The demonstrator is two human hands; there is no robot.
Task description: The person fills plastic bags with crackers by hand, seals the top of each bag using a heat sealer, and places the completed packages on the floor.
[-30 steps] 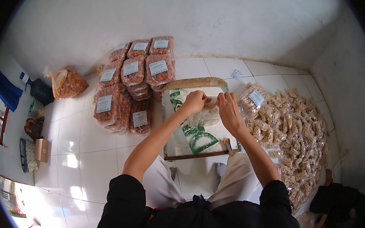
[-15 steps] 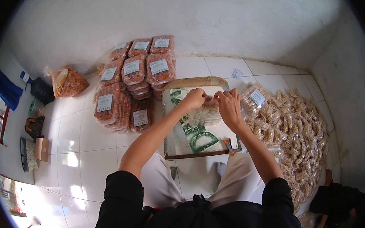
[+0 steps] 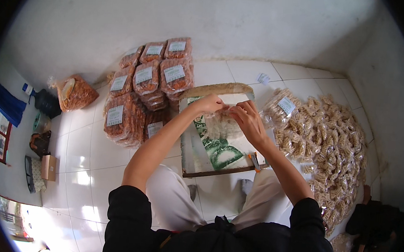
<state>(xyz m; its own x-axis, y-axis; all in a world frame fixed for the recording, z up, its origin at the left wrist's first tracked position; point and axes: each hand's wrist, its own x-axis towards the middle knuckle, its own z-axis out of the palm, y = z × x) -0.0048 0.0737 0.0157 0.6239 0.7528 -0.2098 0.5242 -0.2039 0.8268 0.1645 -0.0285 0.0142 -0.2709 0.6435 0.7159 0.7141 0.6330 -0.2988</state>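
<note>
Hands in the head view: left hand [image 3: 214,104] and right hand [image 3: 246,119] meet above the worktop [image 3: 195,159], fingers bent and narrow, both pinching the far, upper edge of 1 clear plastic bag [image 3: 225,127]. Exact fingertip contact too small to tell. Bag sits on the low, green-and-white printed worktop, just below the hands, between the 2 forearms; pale contents show through the film, shape blurred.

Handling, judged: light, soft bag; film thin, slippery and crinkly, no stiffness of its own. Contents look dry and brittle, so squeezing the body could break them. Best hold: gathered film at the top edge, fingertips only; support from underneath if lifted.

Around it: small orange-and-dark tool [image 3: 255,161] at worktop's near right edge, kind unclear. Right of worktop, 1 larger clear bag with a white label [image 3: 286,105], beside a wide heap of small bags of pale twisted snacks [image 3: 336,154] on the tiled floor [image 3: 76,150]. Left, stacked labelled packs of orange-brown snacks [image 3: 134,95]; farther left, 1 big bag of orange snacks [image 3: 80,96]. Lower right, another person in dark clothing [image 3: 372,224], partly in shadow.
</note>
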